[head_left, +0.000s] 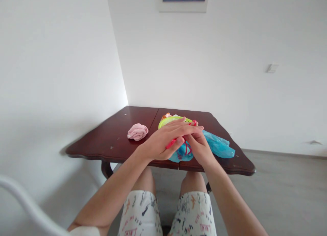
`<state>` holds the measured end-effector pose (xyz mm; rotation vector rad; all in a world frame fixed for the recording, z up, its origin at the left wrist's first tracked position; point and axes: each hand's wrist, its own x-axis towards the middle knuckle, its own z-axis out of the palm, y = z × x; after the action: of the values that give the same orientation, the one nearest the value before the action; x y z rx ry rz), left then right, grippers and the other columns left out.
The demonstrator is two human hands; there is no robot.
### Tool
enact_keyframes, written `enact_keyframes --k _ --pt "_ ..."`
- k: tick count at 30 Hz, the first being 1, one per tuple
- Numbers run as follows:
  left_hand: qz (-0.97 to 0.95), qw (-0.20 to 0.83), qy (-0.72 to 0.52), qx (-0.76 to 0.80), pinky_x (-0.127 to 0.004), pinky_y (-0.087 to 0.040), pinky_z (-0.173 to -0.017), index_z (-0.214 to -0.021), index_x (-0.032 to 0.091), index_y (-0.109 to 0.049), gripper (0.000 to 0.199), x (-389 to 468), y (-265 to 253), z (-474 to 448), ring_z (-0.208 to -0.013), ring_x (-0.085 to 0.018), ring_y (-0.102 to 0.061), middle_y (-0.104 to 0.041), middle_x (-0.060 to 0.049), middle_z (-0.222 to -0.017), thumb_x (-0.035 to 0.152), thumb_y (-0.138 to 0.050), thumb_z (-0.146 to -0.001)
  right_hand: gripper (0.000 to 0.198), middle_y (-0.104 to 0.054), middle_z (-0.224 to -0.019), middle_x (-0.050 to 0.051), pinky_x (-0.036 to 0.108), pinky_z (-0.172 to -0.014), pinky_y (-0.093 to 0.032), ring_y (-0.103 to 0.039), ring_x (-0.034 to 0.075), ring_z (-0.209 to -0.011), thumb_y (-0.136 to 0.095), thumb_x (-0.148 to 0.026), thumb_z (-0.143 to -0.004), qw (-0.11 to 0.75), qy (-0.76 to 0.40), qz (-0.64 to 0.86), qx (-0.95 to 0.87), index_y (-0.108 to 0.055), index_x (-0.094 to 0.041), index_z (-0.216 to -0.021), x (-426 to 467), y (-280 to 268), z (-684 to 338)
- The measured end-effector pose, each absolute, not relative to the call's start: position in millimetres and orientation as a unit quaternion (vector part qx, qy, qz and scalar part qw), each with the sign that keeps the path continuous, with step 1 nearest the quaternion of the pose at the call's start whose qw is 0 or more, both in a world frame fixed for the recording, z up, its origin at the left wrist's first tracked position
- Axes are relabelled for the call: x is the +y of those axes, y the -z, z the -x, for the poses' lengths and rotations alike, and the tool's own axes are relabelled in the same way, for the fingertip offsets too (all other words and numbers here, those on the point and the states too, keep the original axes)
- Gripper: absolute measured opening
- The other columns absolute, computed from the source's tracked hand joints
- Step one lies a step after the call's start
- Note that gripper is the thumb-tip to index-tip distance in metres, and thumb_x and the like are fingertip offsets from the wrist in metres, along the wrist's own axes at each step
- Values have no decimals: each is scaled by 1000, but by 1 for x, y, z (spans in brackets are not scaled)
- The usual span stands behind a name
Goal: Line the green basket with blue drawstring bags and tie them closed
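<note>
My left hand reaches across the top of my right hand, its fingers stretched long and its thumb below. A red cord is caught between the two hands. One flat red piece shows by my left thumb, and more red loops at my right fingertips; the rest is hidden by the hands. My right hand is curled under the left. Beneath the hands lies a blue plastic bag, crumpled and spreading to the right. Just behind them is a yellow-green basket with a perforated wall, partly covered by my left hand.
A folded pink cloth rests on the dark wooden table, left of the hands. Something orange and white shows at the basket's far side. White walls stand behind and to the left. My knees are under the table's front edge.
</note>
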<state>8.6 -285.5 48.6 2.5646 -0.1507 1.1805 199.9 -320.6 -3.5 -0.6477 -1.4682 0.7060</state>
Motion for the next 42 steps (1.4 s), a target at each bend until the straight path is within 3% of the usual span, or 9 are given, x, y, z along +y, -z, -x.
enact_keyframes --k 5,9,15,19,23,28,34,39,42 --pt "-764 311 -565 6 -57 -57 -125 -104 25 -85 65 -283 -25 -2 -87 -29 -85 -75 -6 -70 62 -37 -128 69 -73 -81 3 32 -73 -55 -64 18 -75 -70 -86 -110 731 -216 369 -532 -73 -24 -82 -280 10 -247" --pt "-713 389 -573 113 -35 -56 -73 -92 25 -69 60 -269 0 11 -44 -15 -42 -38 10 -48 67 -45 -127 89 -59 -63 2 33 -59 -42 -50 16 -60 -64 -110 -93 730 -127 452 -496 -68 -24 -69 -252 20 -287" --pt "-847 185 -331 373 -34 -41 -72 -116 25 -79 44 -259 8 13 -76 -23 -71 -76 -2 -84 55 -49 -126 77 -65 -69 2 32 -55 -45 -55 15 -56 -65 -95 -107 706 -201 404 -546 -71 -24 -78 -274 21 -275" --pt "-869 124 -255 406 -36 -33 -67 -103 26 -79 44 -263 3 15 -67 -23 -67 -72 -1 -74 61 -60 -121 60 -83 -103 6 31 -65 -58 -68 14 -65 -61 -80 -118 709 -207 355 -573 -80 -24 -103 -302 11 -256" --pt "-839 69 -305 445 -36 -35 -69 -127 25 -77 35 -266 3 24 -69 -24 -66 -72 2 -75 58 -78 -113 62 -81 -87 5 30 -57 -57 -66 15 -58 -57 -79 -120 680 -278 336 -589 -76 -24 -98 -319 11 -249" --pt "-874 9 -252 416 -39 -36 -73 -83 25 -69 50 -267 3 37 -67 -23 -60 -67 -2 -70 59 -69 -118 62 -83 -95 7 31 -61 -63 -73 16 -63 -60 -79 -119 668 -294 334 -597 -76 -23 -97 -327 21 -244" --pt "-895 44 -283 342 -41 -47 -83 -84 23 -75 49 -264 0 59 -86 -24 -68 -76 -4 -87 56 -70 -120 60 -84 -114 10 33 -69 -66 -74 16 -70 -58 -74 -121 684 -252 359 -583 -72 -23 -92 -326 31 -246" --pt "-867 115 -380 302 -47 -55 -115 -104 25 -84 31 -269 11 58 -128 -28 -76 -81 -8 -139 46 -69 -122 53 -81 -105 6 40 -76 -66 -72 23 -76 -83 -58 -108 571 -147 479 -650 -72 -29 -151 -323 47 -246" --pt "-867 207 -375 254 -44 -60 -112 -110 26 -83 30 -275 21 40 -123 -26 -81 -86 -7 -132 46 -66 -124 66 -84 -130 10 49 -99 -68 -80 31 -102 -93 -38 -94 464 -117 468 -743 -71 -32 -156 -317 48 -233"
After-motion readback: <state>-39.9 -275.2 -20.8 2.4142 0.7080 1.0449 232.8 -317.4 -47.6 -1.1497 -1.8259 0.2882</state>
